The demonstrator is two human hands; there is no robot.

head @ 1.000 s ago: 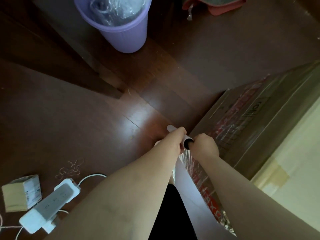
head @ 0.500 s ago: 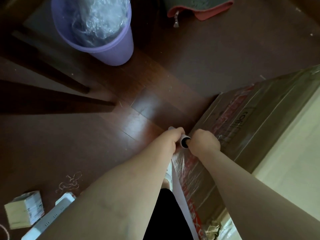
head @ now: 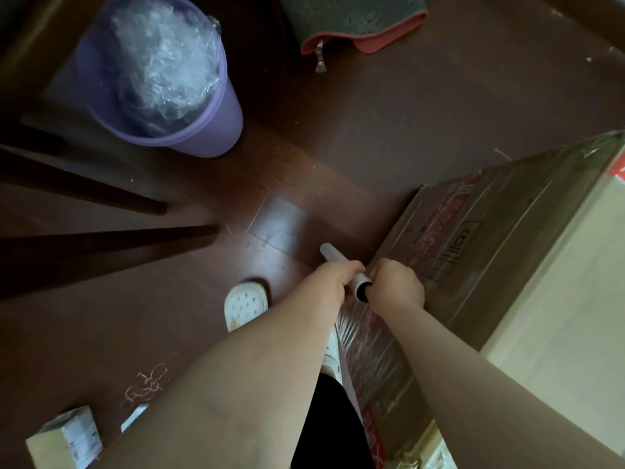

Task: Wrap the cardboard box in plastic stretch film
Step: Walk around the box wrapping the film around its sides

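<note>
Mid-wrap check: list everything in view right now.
box: one, brown cardboard, right, side filmed
film roll: one, pale, at box's near corner
film: one sheet, clear, stretched from roll along box
bin: one, purple, top left, clear plastic inside
mat: one, grey with red edge, top centre
legs: two, dark, left
carton: one, beige-white, bottom left
string: one tangle, pale, floor lower left
slippers: two, white, centre, one partly hidden
floor: dark brown wood
left hand: one, grips roll
right hand: one, grips roll's near end
</note>
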